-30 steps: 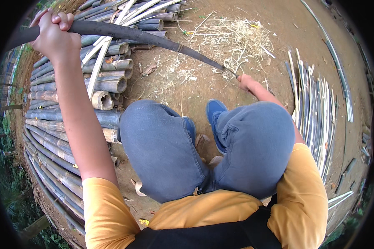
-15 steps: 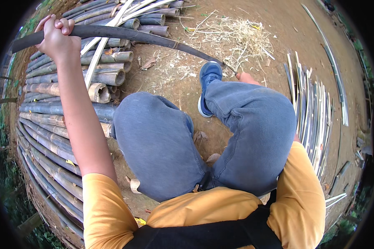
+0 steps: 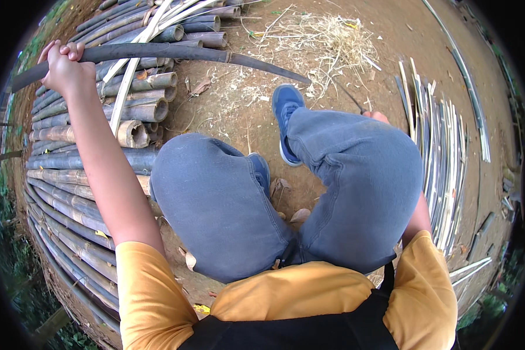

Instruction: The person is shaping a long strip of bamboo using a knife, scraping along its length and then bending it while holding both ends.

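My left hand [image 3: 64,67] is raised at the upper left, gripping a long dark bamboo pole [image 3: 157,52]. The pole runs rightward over the stacked poles and tapers to a thin end [image 3: 291,74] above the dirt. Only a sliver of my right hand [image 3: 379,117] shows behind my right knee [image 3: 361,169]. A thin dark blade [image 3: 350,98] runs from that hand toward the pole's tip. My left knee [image 3: 210,198] is bent below the pole. My blue shoe [image 3: 286,111] is planted on the ground ahead.
A stack of grey-brown bamboo poles [image 3: 81,146] fills the left side. Split pale bamboo strips [image 3: 443,151] lie in a row on the right. Straw-like shavings [image 3: 326,35] litter the brown dirt ahead. Grass borders the far left edge.
My right leg has swung forward and the blue shoe has stepped ahead. The knee now hides most of my right hand. My left hand keeps its hold on the pole.
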A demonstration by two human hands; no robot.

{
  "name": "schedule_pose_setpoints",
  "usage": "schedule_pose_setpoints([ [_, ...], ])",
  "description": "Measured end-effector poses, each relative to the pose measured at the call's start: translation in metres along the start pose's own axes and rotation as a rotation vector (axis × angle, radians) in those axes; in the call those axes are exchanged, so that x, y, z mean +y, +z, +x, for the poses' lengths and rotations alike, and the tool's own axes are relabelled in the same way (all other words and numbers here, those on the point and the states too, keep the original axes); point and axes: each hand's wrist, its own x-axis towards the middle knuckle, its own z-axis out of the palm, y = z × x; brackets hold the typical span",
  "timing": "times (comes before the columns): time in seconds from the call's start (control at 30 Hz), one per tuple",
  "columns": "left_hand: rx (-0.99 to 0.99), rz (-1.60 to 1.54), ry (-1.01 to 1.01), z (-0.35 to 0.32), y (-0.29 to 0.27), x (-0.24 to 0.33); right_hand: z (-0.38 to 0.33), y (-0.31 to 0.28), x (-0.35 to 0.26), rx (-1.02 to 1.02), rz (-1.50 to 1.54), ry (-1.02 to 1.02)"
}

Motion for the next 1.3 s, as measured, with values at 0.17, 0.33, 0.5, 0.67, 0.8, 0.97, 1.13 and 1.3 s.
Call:
schedule_pose_setpoints([
  [0.17,-0.118,-0.055,-0.017,-0.005,0.020,0.003,0.051,-0.013,-0.005,0.058,0.072,-0.304],
  [0.33,-0.157,-0.040,-0.032,0.005,0.027,0.004,0.036,0.023,-0.066,-0.179,0.357,-0.402],
  [0.5,-0.147,-0.002,-0.040,0.007,0.039,0.004,0.043,0.055,-0.085,-0.137,0.326,-0.444],
  [0.67,-0.239,0.098,-0.022,0.036,0.026,0.016,0.032,0.081,-0.107,-0.162,0.473,-0.505],
  [0.8,-0.165,0.224,0.021,0.034,0.036,0.009,0.076,0.099,-0.088,-0.265,0.447,-0.306],
  [0.97,-0.152,0.132,-0.066,0.053,0.010,0.016,0.044,0.065,-0.123,-0.281,0.369,-0.486],
  [1.13,-0.142,0.167,-0.030,0.045,0.008,0.006,0.074,0.065,-0.120,-0.385,0.253,-0.358],
  [1.3,-0.228,0.062,-0.081,0.056,-0.019,0.012,0.077,0.076,-0.115,-0.314,0.103,-0.406],
])
